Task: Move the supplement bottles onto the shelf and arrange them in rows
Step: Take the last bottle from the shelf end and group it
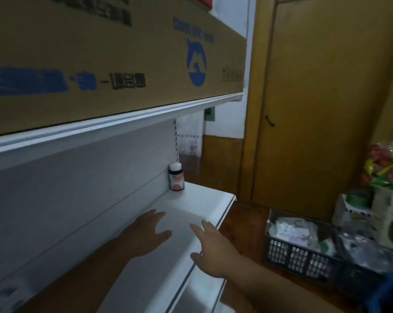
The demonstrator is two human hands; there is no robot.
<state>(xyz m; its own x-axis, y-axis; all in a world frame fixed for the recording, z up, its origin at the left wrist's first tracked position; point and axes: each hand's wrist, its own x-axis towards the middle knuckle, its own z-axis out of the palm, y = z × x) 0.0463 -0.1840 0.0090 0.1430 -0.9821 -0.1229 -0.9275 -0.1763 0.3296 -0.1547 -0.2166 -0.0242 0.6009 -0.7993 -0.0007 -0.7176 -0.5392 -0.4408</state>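
A person stands close to a white metal shelf [197, 206], looking down along it from the head camera. One supplement bottle [176, 176] stands upright at the far right back corner of the shelf, against the pale back panel [78, 195] and just beside a slotted upright rail [176, 141]; it has a white cap and an orange-red label, and the print on it is too small to read. It is well apart from both hands. The left hand [145, 233] reaches in over the shelf surface, palm down, fingers spread and slack, grasping nothing. The right hand [210, 247] is beside it, nearer the shelf's front edge, also palm down with fingers loosely extended and nothing in them; whether either palm touches the surface cannot be told. Above, on the next shelf up, a large brown cardboard box [100, 53] with blue printing and a round blue logo fills the upper left of the view. To the right of the shelf is a brown wooden door [322, 105]. Lower right, on a brown floor, sits a dark plastic crate [304, 260] with perforated sides, filled with blurred pale packets and clear wrapping. Behind the crate are a colourful red and green package [385, 168] and some white containers, all blurred.
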